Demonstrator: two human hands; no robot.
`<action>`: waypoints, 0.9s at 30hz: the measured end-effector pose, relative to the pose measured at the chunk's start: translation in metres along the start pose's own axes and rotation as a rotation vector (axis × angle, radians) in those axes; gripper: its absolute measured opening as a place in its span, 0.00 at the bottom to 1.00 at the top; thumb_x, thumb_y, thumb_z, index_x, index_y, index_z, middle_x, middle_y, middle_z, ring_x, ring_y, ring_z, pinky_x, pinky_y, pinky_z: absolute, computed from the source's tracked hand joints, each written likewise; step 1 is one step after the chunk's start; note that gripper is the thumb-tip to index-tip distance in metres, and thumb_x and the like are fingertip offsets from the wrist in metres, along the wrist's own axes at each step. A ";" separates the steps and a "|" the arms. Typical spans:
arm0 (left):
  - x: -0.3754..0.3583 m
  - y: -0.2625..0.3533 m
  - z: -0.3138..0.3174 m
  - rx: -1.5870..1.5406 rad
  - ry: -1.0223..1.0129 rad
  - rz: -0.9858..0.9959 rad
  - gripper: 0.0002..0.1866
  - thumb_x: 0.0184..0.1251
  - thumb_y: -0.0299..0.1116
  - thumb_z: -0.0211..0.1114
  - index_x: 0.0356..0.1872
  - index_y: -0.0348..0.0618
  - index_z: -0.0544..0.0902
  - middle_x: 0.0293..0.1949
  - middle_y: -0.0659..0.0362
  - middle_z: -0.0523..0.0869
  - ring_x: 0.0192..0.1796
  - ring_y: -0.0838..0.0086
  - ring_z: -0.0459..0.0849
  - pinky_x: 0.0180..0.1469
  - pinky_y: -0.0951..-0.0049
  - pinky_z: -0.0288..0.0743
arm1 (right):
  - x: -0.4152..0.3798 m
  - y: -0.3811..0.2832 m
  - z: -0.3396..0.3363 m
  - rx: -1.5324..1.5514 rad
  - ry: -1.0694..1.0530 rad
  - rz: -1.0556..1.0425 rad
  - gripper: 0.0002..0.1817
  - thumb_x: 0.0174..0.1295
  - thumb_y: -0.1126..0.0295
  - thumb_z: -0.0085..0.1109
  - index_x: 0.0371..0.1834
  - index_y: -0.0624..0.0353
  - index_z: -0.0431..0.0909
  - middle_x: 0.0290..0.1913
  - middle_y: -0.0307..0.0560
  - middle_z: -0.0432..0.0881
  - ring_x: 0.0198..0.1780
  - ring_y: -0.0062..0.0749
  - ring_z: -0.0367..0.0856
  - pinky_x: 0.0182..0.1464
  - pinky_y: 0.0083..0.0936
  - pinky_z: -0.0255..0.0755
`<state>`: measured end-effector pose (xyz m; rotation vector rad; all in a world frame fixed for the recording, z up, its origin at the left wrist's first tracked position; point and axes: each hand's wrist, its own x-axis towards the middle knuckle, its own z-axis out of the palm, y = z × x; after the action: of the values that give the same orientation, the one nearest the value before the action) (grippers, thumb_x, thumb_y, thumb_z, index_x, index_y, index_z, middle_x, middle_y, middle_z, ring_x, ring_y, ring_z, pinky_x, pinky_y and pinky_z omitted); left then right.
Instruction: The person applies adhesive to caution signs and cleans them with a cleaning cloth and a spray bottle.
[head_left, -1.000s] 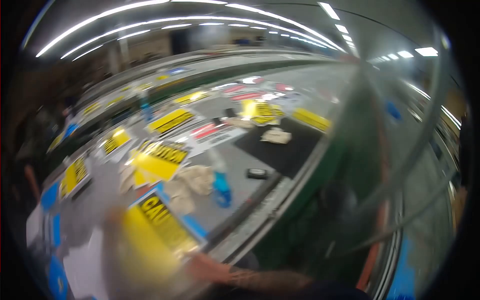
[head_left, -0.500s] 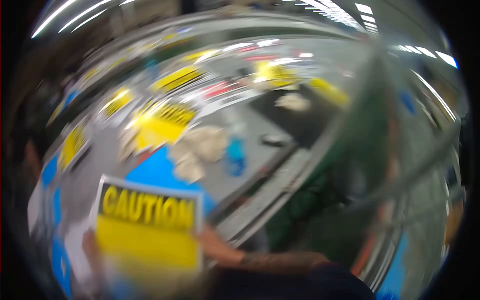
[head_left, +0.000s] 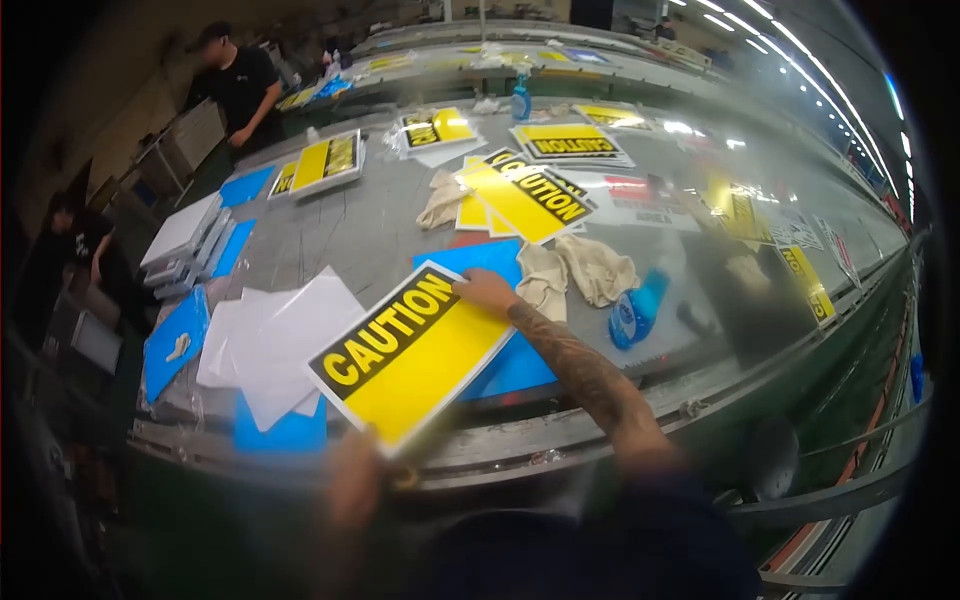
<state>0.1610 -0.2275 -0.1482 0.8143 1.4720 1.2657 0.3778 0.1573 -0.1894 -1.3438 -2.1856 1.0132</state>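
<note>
A yellow and black CAUTION sign [head_left: 420, 365] is tilted over the front of the table, between both my hands. My right hand [head_left: 485, 293] grips its upper right corner. My left hand [head_left: 355, 475], somewhat blurred, holds the lower edge with its fingers closed there. Beneath the sign's right side lies a blue sheet [head_left: 510, 375]. Just left of the sign is a loose pile of white sheets [head_left: 280, 345]. Beyond my right forearm are crumpled beige cloths [head_left: 597, 270] and a bottle of blue liquid [head_left: 637, 310].
More CAUTION signs [head_left: 535, 200] lie overlapped farther back, with another stack [head_left: 325, 165] at the left. A spray bottle [head_left: 521, 100] stands at the far side. White stacked panels [head_left: 185, 235] sit on the left edge. One co-worker [head_left: 245, 90] stands beyond the table, another [head_left: 85, 245] at far left.
My view has swung left and steadied, so the table things appear farther right. The CAUTION sign, upright and low before, is now tilted and over the table, still held.
</note>
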 end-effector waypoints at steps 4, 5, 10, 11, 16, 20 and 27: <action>0.029 -0.014 0.020 -0.321 -0.097 -0.117 0.21 0.91 0.36 0.59 0.73 0.33 0.77 0.67 0.44 0.89 0.64 0.49 0.92 0.68 0.48 0.89 | 0.008 0.020 -0.038 -0.382 0.052 -0.116 0.34 0.68 0.41 0.63 0.65 0.57 0.89 0.65 0.67 0.87 0.66 0.65 0.86 0.69 0.55 0.81; 0.032 -0.016 0.018 -0.357 -0.095 -0.114 0.21 0.91 0.36 0.59 0.73 0.33 0.76 0.67 0.44 0.89 0.64 0.48 0.92 0.68 0.48 0.89 | -0.003 0.023 -0.046 -0.435 0.099 -0.177 0.29 0.69 0.47 0.64 0.68 0.51 0.88 0.67 0.63 0.85 0.68 0.66 0.84 0.69 0.58 0.80; 0.040 -0.035 0.004 0.010 -0.139 0.010 0.19 0.90 0.33 0.59 0.71 0.33 0.75 0.67 0.43 0.88 0.66 0.47 0.91 0.70 0.47 0.88 | -0.061 0.054 -0.063 -0.684 0.406 -0.194 0.15 0.70 0.63 0.62 0.56 0.51 0.90 0.57 0.52 0.85 0.61 0.54 0.84 0.53 0.58 0.80; 0.044 -0.034 0.007 0.026 -0.158 0.005 0.19 0.90 0.33 0.59 0.71 0.33 0.75 0.68 0.43 0.88 0.67 0.47 0.91 0.71 0.47 0.88 | -0.076 0.070 -0.060 -0.737 0.463 -0.208 0.13 0.70 0.63 0.62 0.53 0.52 0.90 0.56 0.51 0.85 0.60 0.52 0.84 0.51 0.56 0.80; 0.059 -0.017 0.015 -0.124 -0.297 -0.174 0.21 0.91 0.34 0.61 0.74 0.34 0.74 0.71 0.45 0.87 0.71 0.49 0.89 0.74 0.50 0.85 | -0.128 0.075 -0.070 -0.946 0.627 -0.206 0.09 0.71 0.68 0.62 0.47 0.57 0.89 0.50 0.48 0.84 0.56 0.47 0.84 0.43 0.44 0.80; 0.062 -0.008 0.017 -0.003 -0.341 -0.304 0.23 0.90 0.34 0.63 0.76 0.36 0.74 0.71 0.47 0.87 0.71 0.52 0.88 0.76 0.52 0.82 | -0.131 0.070 -0.088 -0.870 0.529 -0.005 0.11 0.70 0.66 0.63 0.48 0.60 0.89 0.53 0.49 0.84 0.54 0.44 0.86 0.45 0.47 0.81; 0.075 -0.013 0.025 -0.341 -0.326 -0.409 0.23 0.89 0.39 0.65 0.76 0.40 0.76 0.69 0.52 0.89 0.71 0.58 0.88 0.78 0.52 0.76 | -0.138 0.029 -0.112 -0.517 0.920 -0.083 0.16 0.70 0.62 0.65 0.53 0.60 0.77 0.51 0.59 0.83 0.36 0.63 0.89 0.39 0.57 0.82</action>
<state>0.1650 -0.1539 -0.1787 0.4366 1.0539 0.9800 0.5326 0.0864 -0.1295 -1.4840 -1.7588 -0.2478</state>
